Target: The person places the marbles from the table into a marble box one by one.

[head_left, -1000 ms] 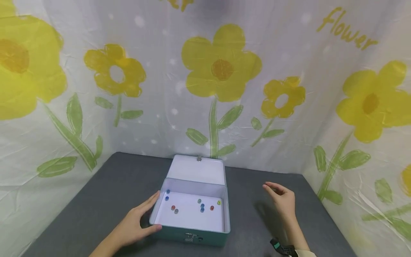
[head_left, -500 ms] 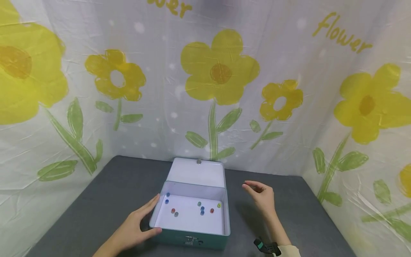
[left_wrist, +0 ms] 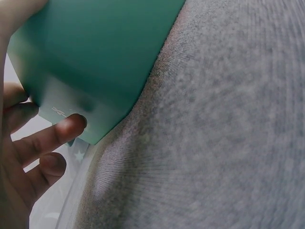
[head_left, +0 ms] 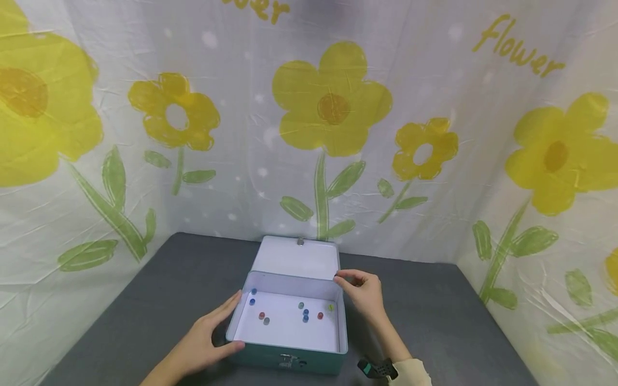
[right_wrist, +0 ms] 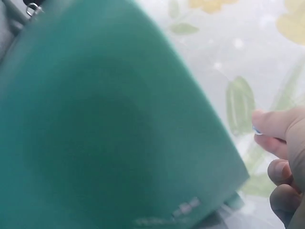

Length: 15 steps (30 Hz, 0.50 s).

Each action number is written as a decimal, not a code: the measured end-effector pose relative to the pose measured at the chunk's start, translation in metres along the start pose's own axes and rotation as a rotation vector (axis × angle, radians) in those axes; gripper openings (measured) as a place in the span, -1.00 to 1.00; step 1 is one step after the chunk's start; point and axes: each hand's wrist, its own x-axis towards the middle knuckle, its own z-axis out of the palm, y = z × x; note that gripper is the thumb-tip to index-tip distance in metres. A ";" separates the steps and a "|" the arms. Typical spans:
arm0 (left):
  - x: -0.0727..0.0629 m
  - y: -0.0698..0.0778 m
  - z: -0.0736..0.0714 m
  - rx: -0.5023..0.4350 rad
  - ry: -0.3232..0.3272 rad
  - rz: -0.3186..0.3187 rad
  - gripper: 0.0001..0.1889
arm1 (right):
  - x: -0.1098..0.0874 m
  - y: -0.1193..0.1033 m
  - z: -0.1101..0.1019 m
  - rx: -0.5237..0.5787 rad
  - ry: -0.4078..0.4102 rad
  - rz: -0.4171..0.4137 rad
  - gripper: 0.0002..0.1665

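A green metal box with a white inside stands on the dark table, its lid laid back. Several small coloured marbles are scattered over its floor, among them blue, red and yellow-green ones. My left hand holds the box by its front left corner, thumb at the front rim and fingers along the left side. Over the back right rim, my right hand pinches a small marble between thumb and fingertip; only a bluish-white sliver of it shows.
The dark grey table extends around the box on both sides. Behind it hangs a pale curtain printed with yellow flowers. A metal clasp sits on the box's front, and a dark band is on my right wrist.
My right hand has moved left from over the table to the right rim of the box, still pinching the small marble. The left hand and the box stay in place.
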 end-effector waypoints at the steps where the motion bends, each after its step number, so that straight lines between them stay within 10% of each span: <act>1: 0.000 -0.001 0.000 0.004 0.002 0.004 0.03 | 0.000 -0.001 0.003 0.003 -0.010 -0.014 -0.89; 15: 0.000 -0.003 0.002 0.004 0.001 -0.011 0.04 | -0.003 -0.025 0.035 -0.003 -0.177 -0.129 -0.87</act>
